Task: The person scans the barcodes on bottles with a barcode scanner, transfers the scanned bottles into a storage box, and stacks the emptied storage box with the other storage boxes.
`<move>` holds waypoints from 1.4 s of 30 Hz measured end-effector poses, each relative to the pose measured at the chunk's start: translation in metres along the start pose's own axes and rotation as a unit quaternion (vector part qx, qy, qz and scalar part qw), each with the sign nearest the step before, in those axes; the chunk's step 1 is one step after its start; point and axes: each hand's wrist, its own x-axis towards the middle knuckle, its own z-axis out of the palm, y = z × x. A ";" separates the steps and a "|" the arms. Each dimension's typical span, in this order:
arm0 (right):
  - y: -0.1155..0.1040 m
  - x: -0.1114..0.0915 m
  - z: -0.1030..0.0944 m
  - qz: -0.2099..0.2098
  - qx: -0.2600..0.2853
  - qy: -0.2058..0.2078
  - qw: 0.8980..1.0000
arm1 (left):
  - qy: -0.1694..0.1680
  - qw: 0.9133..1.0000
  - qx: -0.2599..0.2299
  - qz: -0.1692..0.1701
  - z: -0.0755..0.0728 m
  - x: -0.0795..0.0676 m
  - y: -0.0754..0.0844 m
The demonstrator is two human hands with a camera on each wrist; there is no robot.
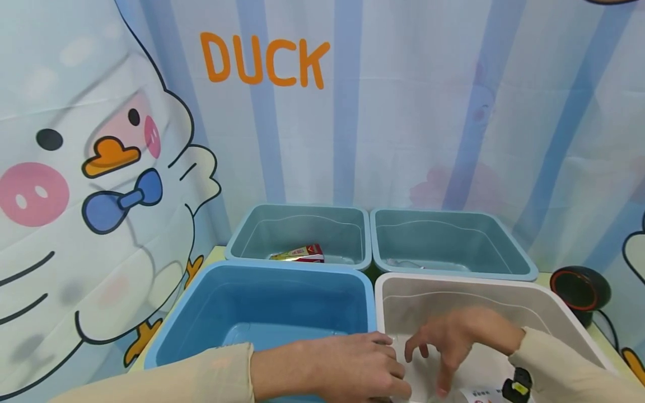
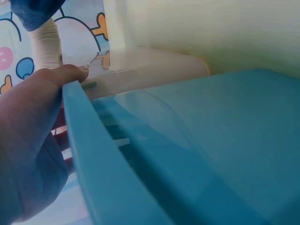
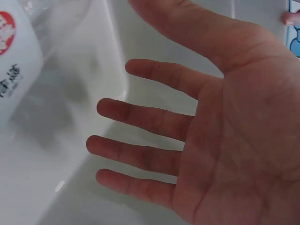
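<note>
My left hand [image 1: 353,364] lies over the shared edge of the blue bin [image 1: 201,280] and the white bin [image 1: 453,282], its fingers loose and slightly bent. In the left wrist view, its thumb [image 2: 70,74] is right at the blue rim [image 2: 98,154], which partly hides the other fingers. Inside the white bin hovers my right hand [image 1: 448,341], fingers spread, nothing in its palm. Close by its fingertips is a white package [image 3: 21,70] in clear plastic, with a red mark and black characters; the head view shows only part of it.
Behind stand two teal bins: the left one [image 1: 302,210] holds a red and yellow packet [image 1: 302,253], the right one [image 1: 438,215] a clear plastic item [image 1: 403,263]. A black round device [image 1: 579,288] with a cable sits at the right. A duck-print curtain [image 1: 403,112] hangs behind.
</note>
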 end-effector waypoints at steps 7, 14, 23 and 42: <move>0.004 0.006 0.009 0.031 -0.020 -0.075 0.997 | 0.004 1.000 -0.004 0.000 0.002 0.001 0.000; 0.009 0.014 0.017 0.029 0.016 -0.145 0.989 | 0.015 1.000 0.008 0.007 0.002 0.001 0.002; 0.033 0.035 0.027 -0.032 0.061 -0.203 0.977 | 0.015 1.000 0.005 0.004 0.003 0.001 0.001; 0.010 0.012 0.005 -0.076 0.053 -0.115 0.989 | 0.024 0.999 0.026 0.008 0.001 -0.001 0.002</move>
